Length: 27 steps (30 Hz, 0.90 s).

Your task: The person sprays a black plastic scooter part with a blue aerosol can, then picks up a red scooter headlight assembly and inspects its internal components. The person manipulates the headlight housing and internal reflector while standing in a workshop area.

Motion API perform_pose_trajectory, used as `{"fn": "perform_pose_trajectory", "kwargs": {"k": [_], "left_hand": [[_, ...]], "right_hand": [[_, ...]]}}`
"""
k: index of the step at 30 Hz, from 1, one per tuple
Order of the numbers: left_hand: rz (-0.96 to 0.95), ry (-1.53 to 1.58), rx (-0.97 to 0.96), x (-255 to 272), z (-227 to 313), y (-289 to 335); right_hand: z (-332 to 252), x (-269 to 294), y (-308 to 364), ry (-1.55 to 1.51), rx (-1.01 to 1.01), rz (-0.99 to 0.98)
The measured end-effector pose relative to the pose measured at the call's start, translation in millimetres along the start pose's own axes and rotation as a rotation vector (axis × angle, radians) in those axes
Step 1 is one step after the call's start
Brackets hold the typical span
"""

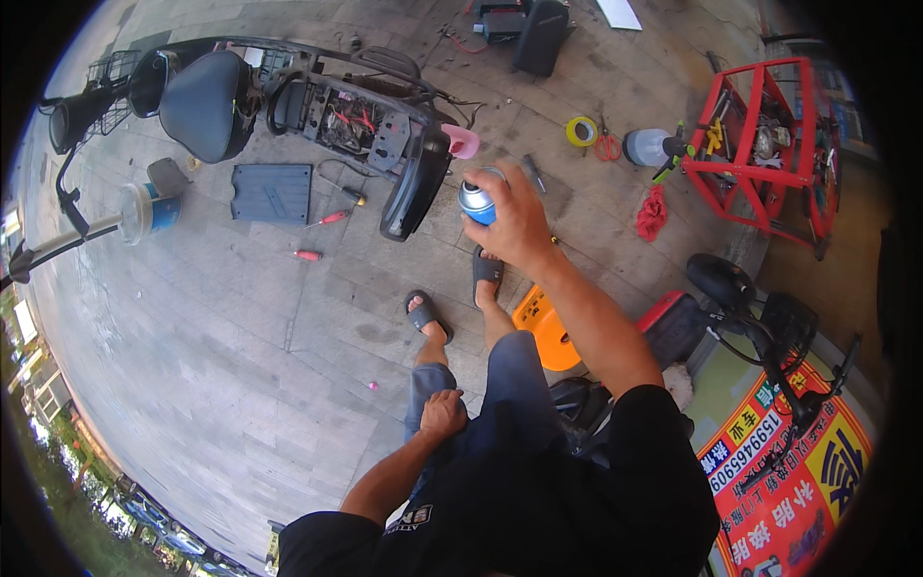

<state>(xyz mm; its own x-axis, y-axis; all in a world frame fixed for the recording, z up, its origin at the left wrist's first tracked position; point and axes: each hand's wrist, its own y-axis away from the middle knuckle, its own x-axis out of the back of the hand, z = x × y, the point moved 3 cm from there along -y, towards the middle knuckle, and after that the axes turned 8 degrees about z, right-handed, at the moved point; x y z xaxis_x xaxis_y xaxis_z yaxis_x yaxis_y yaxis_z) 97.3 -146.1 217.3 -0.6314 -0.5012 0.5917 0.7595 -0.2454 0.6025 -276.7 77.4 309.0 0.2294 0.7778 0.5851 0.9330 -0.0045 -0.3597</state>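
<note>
beside the opened scooter [389, 144], the right hand [520, 223] wraps a blue spray can [477, 203], likely for steadiness, while the left hand [443, 414] rests on a denim leg [429, 382], its grip i cannot tell.

Black T-shirt [548, 510], blue shorts [524, 389]

spray can [479, 204]: blue, silver | stool [540, 329]: orange | tool rack [760, 174]: red
</note>
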Motion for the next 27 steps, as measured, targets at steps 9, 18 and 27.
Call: {"fn": "perform_pose_trajectory", "kwargs": {"k": [9,18,27], "left_hand": [[-0.02,0.01,0.034,3,30,-13],[-0.097,-0.043,0.101,1,49,-14],[-0.091,-0.038,0.089,-2,58,-11]], "right_hand": [[15,9,-19,-0.046,0.023,-0.093],[41,5,-40,-0.105,-0.01,-0.177],[88,28,-3,-0.251,-0.132,-0.06]]}}
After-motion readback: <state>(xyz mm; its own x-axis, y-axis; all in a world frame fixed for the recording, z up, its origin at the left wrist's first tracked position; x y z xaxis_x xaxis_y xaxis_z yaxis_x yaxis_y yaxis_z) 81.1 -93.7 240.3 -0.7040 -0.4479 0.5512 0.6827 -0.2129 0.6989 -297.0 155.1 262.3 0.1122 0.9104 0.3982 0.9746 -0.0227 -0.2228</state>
